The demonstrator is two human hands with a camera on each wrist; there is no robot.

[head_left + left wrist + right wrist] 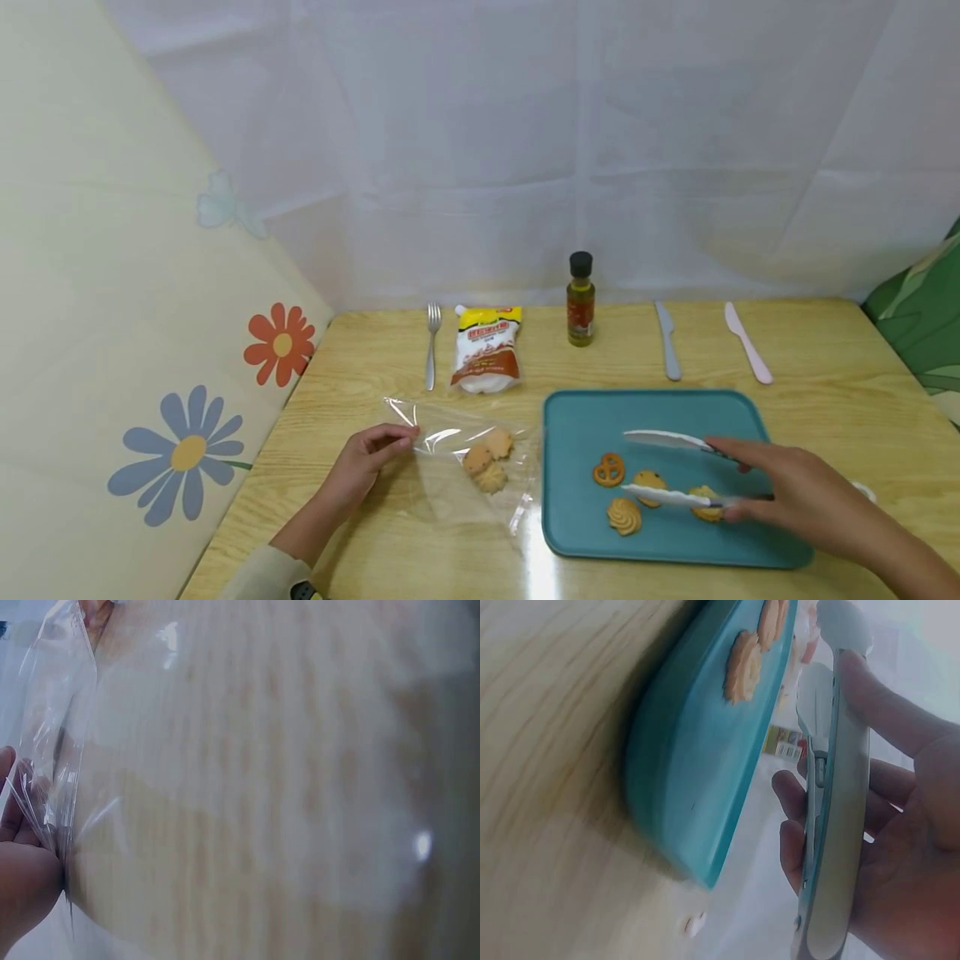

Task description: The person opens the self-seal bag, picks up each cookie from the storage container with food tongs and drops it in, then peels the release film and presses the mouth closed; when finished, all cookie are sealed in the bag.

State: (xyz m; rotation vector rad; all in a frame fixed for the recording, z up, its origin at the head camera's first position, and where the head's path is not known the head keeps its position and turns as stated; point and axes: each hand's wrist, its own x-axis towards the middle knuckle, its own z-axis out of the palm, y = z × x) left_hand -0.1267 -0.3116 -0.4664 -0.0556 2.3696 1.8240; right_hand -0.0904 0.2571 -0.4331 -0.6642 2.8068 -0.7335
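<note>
My left hand (365,460) pinches the left edge of a clear plastic bag (442,504) lying on the table, with a few cookies (480,460) inside. In the left wrist view, thin film (64,787) bunches against the fingers. My right hand (806,492) grips white-tipped tongs (667,439) over the teal tray (645,404), the two arms spread apart with nothing between the tips. Beneath them lie a pretzel-shaped cookie (608,470), a swirl cookie (624,517), a round cookie (649,478) and another cookie (705,493), partly covered by the tongs.
Along the back stand or lie a fork (432,346), a white, yellow and red-brown pouch (487,348), a dark-capped bottle (581,304), a grey-blue knife (667,342) and a pink knife (747,342). A small white object (864,491) sits right of the tray. A white cloth hangs behind.
</note>
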